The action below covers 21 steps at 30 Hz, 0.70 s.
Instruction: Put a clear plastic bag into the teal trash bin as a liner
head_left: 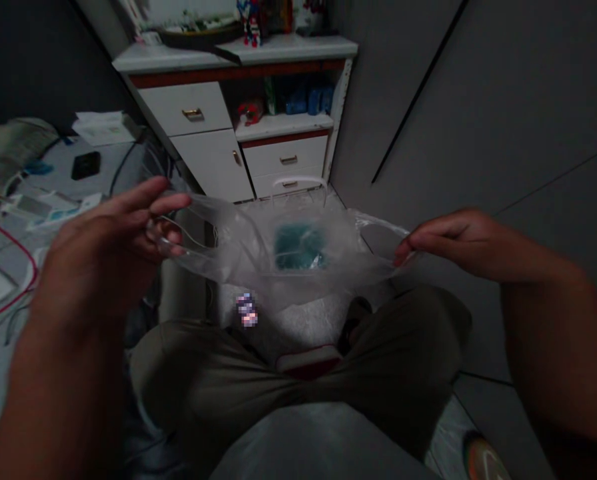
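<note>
A thin, clear plastic bag point(243, 240) is stretched between my two hands above my knees. My left hand point(103, 247) has its fingers hooked through one handle loop of the bag, with the loop running around them. On the other side, my right hand point(453, 243) pinches the opposite handle between thumb and fingers. Behind or inside the film, a teal rectangular patch point(299, 245) shows through; I cannot tell whether it is in the bag or beyond it.
A white cabinet point(201, 160) with drawers and shelves stands ahead. To the left, a bed or table surface carries a tissue pack point(106, 128), a dark phone point(86, 165) and a red cable point(16, 240). Grey wardrobe doors point(478, 133) rise on the right.
</note>
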Tool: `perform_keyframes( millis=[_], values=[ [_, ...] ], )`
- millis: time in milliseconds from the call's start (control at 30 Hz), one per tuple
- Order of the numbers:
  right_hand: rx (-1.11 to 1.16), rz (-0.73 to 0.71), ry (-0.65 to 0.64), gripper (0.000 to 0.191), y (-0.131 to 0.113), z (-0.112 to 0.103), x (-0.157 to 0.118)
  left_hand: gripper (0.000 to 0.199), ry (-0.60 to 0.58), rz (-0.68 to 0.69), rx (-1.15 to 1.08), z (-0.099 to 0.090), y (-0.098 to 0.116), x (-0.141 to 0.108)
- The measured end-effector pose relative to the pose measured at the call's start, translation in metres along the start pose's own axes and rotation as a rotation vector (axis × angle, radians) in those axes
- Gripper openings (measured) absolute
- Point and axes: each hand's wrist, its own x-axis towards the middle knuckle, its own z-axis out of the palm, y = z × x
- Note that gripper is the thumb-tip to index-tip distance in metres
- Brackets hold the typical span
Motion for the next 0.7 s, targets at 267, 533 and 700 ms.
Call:
perform_keyframes(
  millis=[267,533,700],
  values=[
    [-0.078,0.181,-0.003,0.051,0.079,0.052,0.044,0.059,-0.040,-0.299,0.180,0.011,-0.104,0.011],
    [-0.279,0.248,-0.252,0.047,0.158,0.105,0.074,0.056,-0.222,-0.391,0.520,-0.003,-0.220,0.041],
    [-0.471,0.280,-0.374,0.046,0.177,0.118,0.092,0.051,-0.224,-0.335,0.790,-0.006,-0.273,0.066]
  ],
)
